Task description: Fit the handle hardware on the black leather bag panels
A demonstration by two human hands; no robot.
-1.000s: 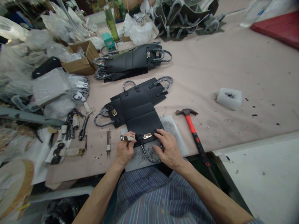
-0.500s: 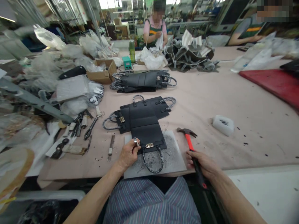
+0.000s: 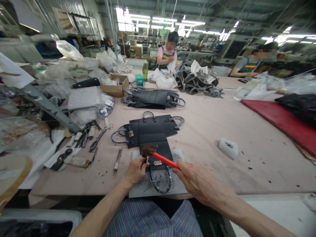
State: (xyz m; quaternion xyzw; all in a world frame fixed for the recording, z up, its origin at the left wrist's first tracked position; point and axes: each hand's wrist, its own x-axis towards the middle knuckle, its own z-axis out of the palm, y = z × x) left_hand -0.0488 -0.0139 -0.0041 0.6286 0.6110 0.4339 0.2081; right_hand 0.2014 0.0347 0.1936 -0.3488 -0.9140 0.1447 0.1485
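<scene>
My right hand (image 3: 191,174) is closed round the handle of a claw hammer (image 3: 166,160) with a red shaft. The hammer's head is over the near black bag panel (image 3: 158,149), just above my left hand (image 3: 136,169). My left hand is closed in a pinch at that panel's left edge, on a small thing mostly hidden by the fingers and hammer head. A gold clasp and a patterned loop handle (image 3: 161,192) are on the panel. Under it lies a pale board (image 3: 179,187) speckled with dark marks. More black panels with handles (image 3: 151,126) overlap behind.
Folded black bag pieces (image 3: 150,98) lie farther back. Pliers (image 3: 97,141), a pronged punch (image 3: 117,163) and other tools lie to the left. On the right are a white block (image 3: 228,148) and a red board (image 3: 278,121). Two people sit across the table.
My right hand has brought the hammer from the right of the board to over the panel by my left hand. The left hand still pinches the panel's edge. The view has tilted up.
</scene>
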